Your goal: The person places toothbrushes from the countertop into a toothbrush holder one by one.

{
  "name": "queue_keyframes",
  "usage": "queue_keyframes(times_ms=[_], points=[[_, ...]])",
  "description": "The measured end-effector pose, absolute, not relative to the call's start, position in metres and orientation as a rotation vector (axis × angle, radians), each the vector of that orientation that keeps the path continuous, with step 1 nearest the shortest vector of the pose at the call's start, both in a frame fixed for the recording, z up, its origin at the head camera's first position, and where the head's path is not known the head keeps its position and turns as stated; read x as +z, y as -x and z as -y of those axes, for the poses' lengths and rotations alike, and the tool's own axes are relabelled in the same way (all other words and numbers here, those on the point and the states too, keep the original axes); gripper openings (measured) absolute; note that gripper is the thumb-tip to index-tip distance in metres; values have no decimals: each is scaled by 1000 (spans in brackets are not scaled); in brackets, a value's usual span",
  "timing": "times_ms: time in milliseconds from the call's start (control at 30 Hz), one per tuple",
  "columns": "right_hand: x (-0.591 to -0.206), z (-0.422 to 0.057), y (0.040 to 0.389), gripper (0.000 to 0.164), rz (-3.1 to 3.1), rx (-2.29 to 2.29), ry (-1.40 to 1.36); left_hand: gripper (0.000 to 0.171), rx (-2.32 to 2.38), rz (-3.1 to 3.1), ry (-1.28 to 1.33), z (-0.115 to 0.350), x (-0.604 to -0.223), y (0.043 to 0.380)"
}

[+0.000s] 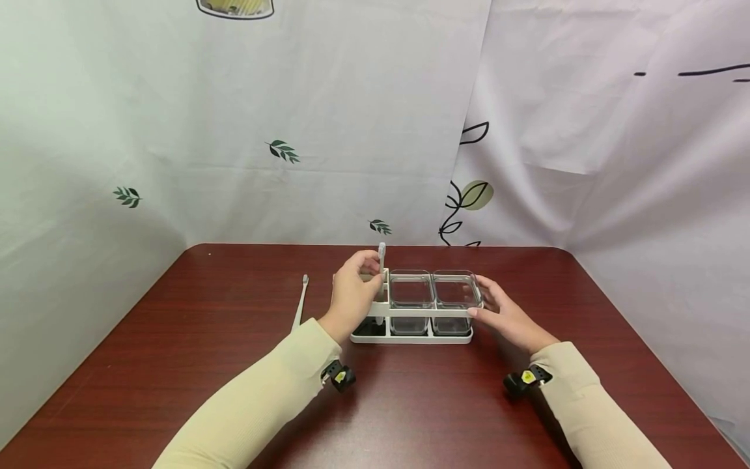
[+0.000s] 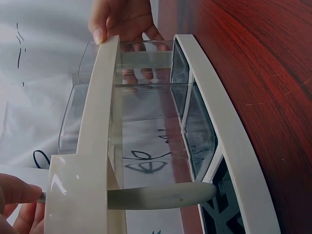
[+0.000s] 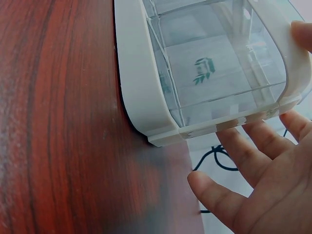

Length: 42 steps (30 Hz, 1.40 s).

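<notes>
Left hand (image 1: pixel 353 290) pinches one toothbrush (image 1: pixel 381 255), right hand (image 1: pixel 508 320) grips one rack (image 1: pixel 410 312) holding two cups (image 1: pixel 411 290); a sleeve (image 1: pixel 258 397) partly hides a second toothbrush (image 1: pixel 301 304).

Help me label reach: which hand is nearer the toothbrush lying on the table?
Left. The left hand is just right of the lying toothbrush, holding another toothbrush at the left end of the white cup rack; the right hand is farther off, at the rack's right end.
</notes>
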State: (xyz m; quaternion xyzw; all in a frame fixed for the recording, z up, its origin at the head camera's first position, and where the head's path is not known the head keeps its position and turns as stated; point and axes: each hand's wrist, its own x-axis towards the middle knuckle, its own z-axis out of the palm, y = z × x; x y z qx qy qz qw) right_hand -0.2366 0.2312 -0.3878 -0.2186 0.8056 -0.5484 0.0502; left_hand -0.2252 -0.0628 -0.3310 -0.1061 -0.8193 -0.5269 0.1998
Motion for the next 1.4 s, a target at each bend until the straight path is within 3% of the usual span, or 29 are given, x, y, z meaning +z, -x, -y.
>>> queue_keyframes(times_ms=[1400], points=[[-389, -231, 237, 67, -2446, -1689, 685, 23, -1423, 2465, 295, 57, -324, 231]])
